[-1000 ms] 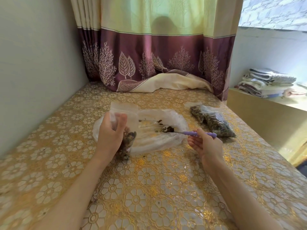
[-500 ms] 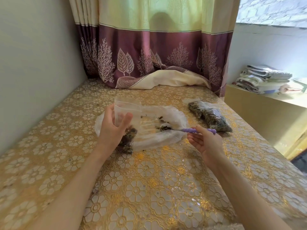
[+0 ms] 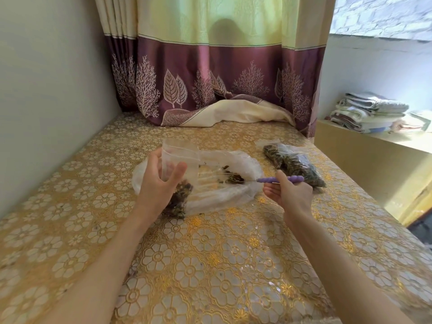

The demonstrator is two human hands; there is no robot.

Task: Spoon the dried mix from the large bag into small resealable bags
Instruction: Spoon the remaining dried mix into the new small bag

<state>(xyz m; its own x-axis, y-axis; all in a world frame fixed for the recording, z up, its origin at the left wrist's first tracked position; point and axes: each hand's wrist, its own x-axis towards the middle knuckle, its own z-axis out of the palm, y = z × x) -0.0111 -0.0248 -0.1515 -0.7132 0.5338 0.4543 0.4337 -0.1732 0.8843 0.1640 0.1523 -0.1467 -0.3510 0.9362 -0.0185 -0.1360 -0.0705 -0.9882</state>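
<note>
While the left hand (image 3: 161, 185) grips a small resealable bag (image 3: 180, 164) upright at nine o'clock, thumb and fingers curled round its open mouth, dried mix (image 3: 180, 199) sits dark in the bottom. Over at three o'clock the right hand (image 3: 292, 195) pinches the purple-handled spoon (image 3: 268, 180), its bowl loaded and resting inside the large bag (image 3: 233, 183), which lies flat and nearly emptied on the gold floral surface (image 3: 210, 265). A filled bag (image 3: 294, 166) lies at two o'clock, just beyond the spoon's handle.
</note>
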